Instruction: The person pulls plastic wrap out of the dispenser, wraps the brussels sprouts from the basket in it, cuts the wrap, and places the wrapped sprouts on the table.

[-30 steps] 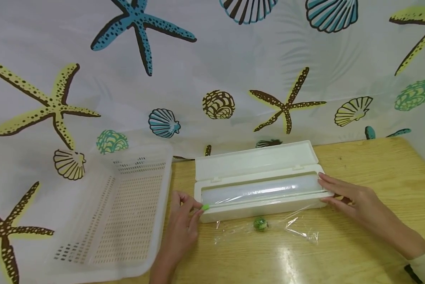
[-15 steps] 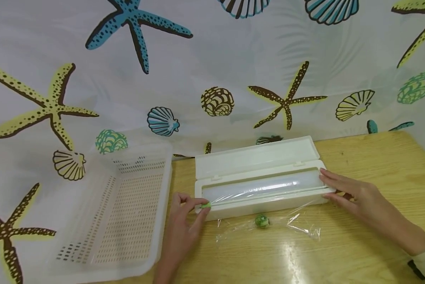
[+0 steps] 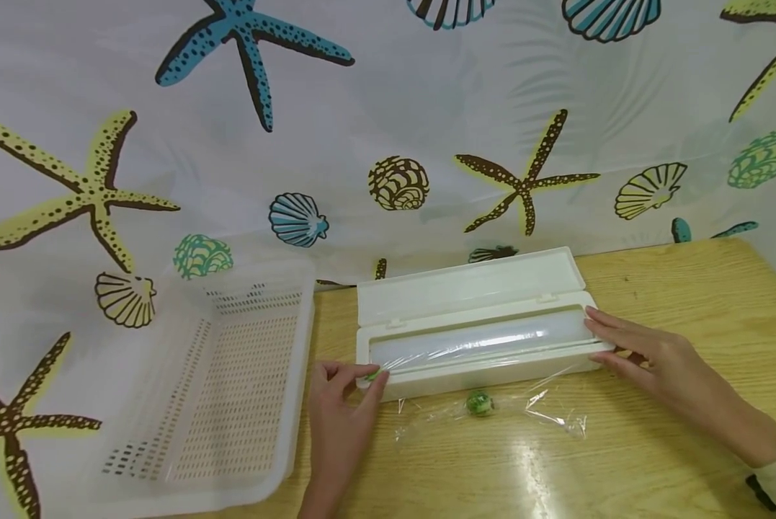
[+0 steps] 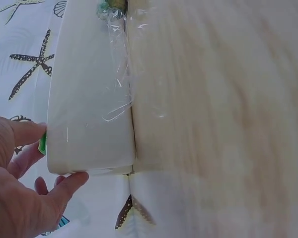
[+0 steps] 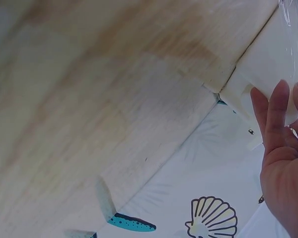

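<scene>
A white cling film dispenser (image 3: 491, 374) lies on the table with its lid (image 3: 472, 287) raised, showing the film roll (image 3: 478, 342). At its left front corner my left hand (image 3: 341, 425) pinches a small green slide cutter (image 3: 372, 375), mostly covered by the fingers; its green edge also shows in the left wrist view. My right hand (image 3: 660, 360) grips the dispenser's right end, fingers on top and thumb at the front. Clear film (image 3: 559, 417) hangs over the front onto the table. A small round green thing (image 3: 480, 404) sits at this film, just before the dispenser.
Left of the dispenser stands a white perforated plastic basket (image 3: 232, 404). Behind everything hangs a white cloth (image 3: 336, 137) printed with starfish and shells. The wooden table (image 3: 686, 288) extends right and toward the front.
My left hand has shifted slightly right and forward, its finger and thumb now further over the green cutter. The right hand keeps its place on the dispenser.
</scene>
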{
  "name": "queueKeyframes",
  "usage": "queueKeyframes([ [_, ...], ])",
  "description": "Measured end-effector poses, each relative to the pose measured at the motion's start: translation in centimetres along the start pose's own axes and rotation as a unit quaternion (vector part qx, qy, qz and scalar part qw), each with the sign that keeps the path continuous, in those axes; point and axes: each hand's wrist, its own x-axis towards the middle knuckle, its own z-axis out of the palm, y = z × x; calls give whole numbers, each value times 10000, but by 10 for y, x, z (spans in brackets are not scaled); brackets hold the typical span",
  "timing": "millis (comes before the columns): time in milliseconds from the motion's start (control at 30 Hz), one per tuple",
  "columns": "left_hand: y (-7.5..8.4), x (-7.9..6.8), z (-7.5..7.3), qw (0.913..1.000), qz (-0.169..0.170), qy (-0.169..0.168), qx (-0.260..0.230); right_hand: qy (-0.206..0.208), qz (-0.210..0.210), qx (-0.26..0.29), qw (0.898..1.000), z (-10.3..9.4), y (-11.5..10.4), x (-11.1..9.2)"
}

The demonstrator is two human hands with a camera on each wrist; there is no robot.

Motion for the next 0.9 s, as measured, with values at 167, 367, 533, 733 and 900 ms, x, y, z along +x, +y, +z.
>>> queueKeyframes([
  [167,-3,1,-2,9992,-39,87,-381,23,-47,-54,10000,-1,0,0],
  [367,-2,2,-5,9994,4,-9,-340,24,-57,104,9999,1,1,1],
  [533,6,-8,-9,9954,526,22,803,27,-175,49,9998,6,0,1],
  [733,21,-26,6,9786,1721,-637,936,6,-133,-402,9991,4,-12,-1],
  [900,31,-34,32,9631,1557,-2060,758,-32,222,-701,9973,3,-29,-1],
])
